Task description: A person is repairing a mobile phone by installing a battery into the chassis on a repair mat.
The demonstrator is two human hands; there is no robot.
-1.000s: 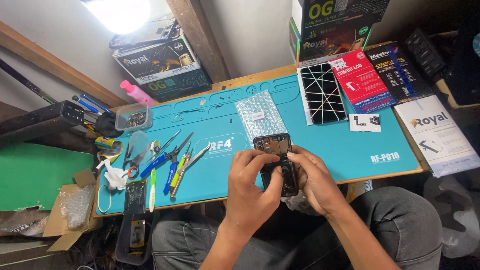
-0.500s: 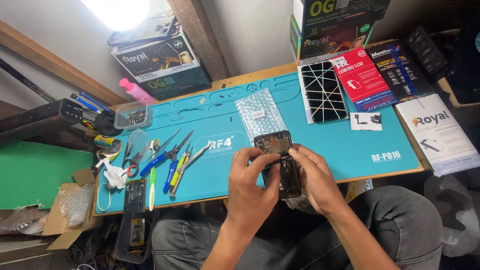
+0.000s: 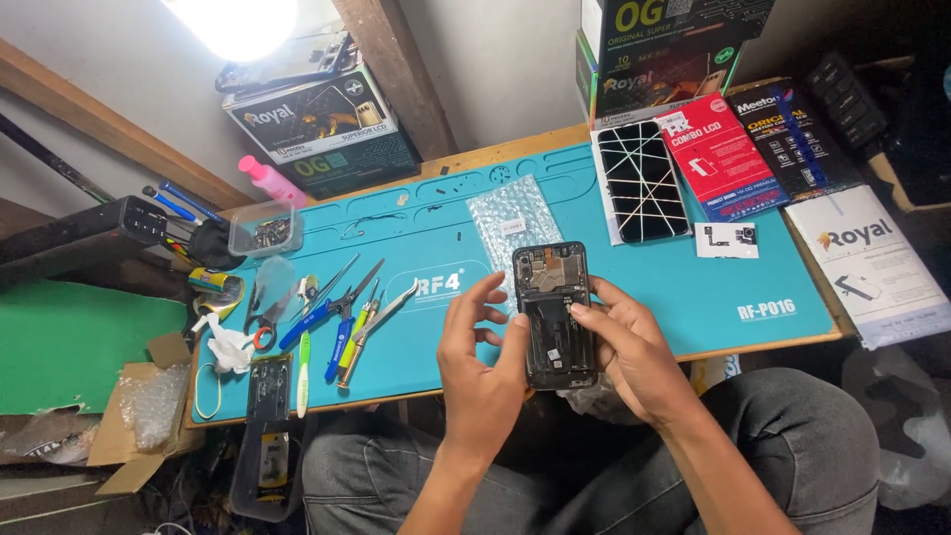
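Observation:
My left hand [image 3: 482, 357] and my right hand [image 3: 629, 349] together hold an opened black phone body [image 3: 553, 312], its back off and the inner parts showing. The left thumb presses the phone's left edge and the left fingers are spread above it. My right thumb rests on the phone's middle while the fingers cup it from beneath. The phone hangs over the near edge of the teal work mat [image 3: 426, 238], above my lap.
A bubble-wrap bag [image 3: 512, 220] lies just beyond the phone. Left of it lie tweezers, cutters and screwdrivers [image 3: 342, 312], a small parts tray [image 3: 263, 230] and a pink bottle [image 3: 269, 181]. A cracked-looking screen panel [image 3: 642, 181], red and black boxes and a white leaflet [image 3: 872, 263] sit right.
The phone has risen a little and turned more upright in my hands. My left fingers have spread away from it; my right thumb moved onto its middle.

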